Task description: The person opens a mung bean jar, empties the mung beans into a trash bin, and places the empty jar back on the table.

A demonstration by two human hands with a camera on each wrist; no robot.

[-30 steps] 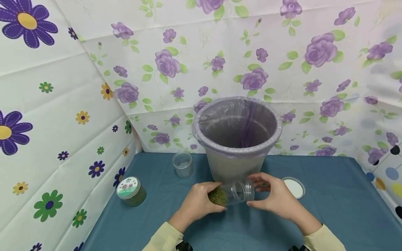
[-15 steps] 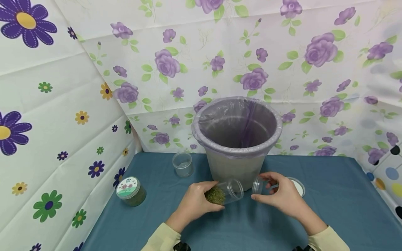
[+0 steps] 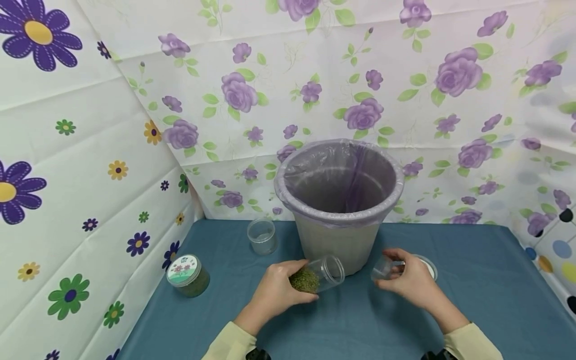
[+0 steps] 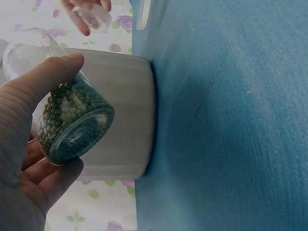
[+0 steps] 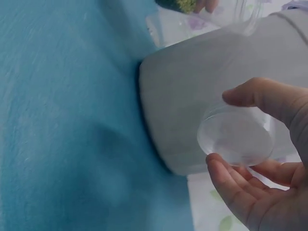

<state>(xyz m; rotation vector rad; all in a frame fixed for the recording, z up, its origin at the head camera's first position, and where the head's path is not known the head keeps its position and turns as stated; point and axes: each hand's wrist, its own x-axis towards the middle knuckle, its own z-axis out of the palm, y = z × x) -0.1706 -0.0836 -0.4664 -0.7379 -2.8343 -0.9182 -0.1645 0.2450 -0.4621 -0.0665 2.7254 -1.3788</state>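
Head view, from the left: a white cloth (image 3: 99,165) printed with purple, green and yellow daisies hangs at the side, and just right of it a lidded tub (image 3: 196,286) stands on the blue counter (image 3: 486,290). The tub's label (image 3: 182,269) shows pink flowers over a green ground with a small blue mark near the top; any writing on it is too small to read. Next comes a clear cup (image 3: 262,239), upright near the bin. The left hand (image 3: 280,290) has its thumb and fingers curved around the lower end of a clear jar (image 3: 327,272), spread only as wide as the jar itself. The jar is held up off the counter, in front of the bin, tipped on its side with its uncovered mouth to the right; green grains (image 3: 305,281) are gathered at its base. Behind stands the grey bin (image 3: 337,245) with a purple liner (image 3: 315,182) over its rim. The right hand (image 3: 411,280), well apart from the jar, pinches a clear piece (image 3: 381,268) between thumb and fingers, parted by its width; the right wrist view shows a round, see-through face. Partly hidden behind that hand, a white disc (image 3: 432,270) lies on the counter.
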